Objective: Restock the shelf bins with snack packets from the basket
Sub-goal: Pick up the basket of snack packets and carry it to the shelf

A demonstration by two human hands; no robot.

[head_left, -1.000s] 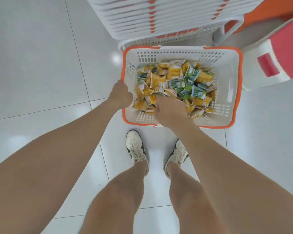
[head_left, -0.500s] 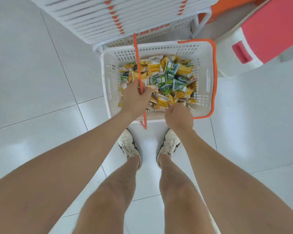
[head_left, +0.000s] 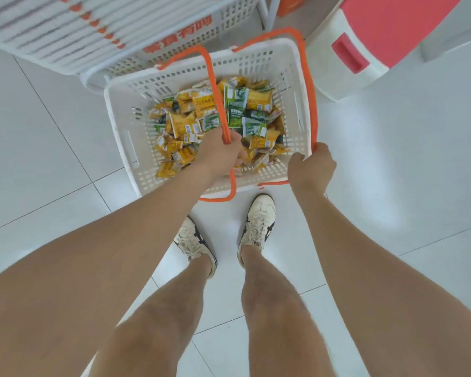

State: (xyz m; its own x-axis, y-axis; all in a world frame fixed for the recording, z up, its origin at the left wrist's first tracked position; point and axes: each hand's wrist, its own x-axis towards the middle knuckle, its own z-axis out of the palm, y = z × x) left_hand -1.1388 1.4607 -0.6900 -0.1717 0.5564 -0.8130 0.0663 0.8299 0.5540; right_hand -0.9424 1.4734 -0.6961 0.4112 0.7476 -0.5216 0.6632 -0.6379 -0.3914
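Note:
A white perforated basket [head_left: 125,137] with two orange handles sits on the floor in front of my feet. Several yellow and green snack packets [head_left: 201,104] fill it. My left hand [head_left: 220,156] grips the left orange handle [head_left: 215,88], which is swung up over the packets. My right hand [head_left: 313,170] grips the right orange handle [head_left: 310,99] at the basket's near right corner; that handle is also raised off the rim.
A stack of white baskets [head_left: 65,31] with orange lettering stands just behind the basket. A white and pink stool [head_left: 365,50] is at the right. White tiled floor [head_left: 38,159] surrounds me; my two shoes are just below the basket.
My right hand left the packets and took hold of the right handle. Both handles have come up off the rim. The view rose and swung left.

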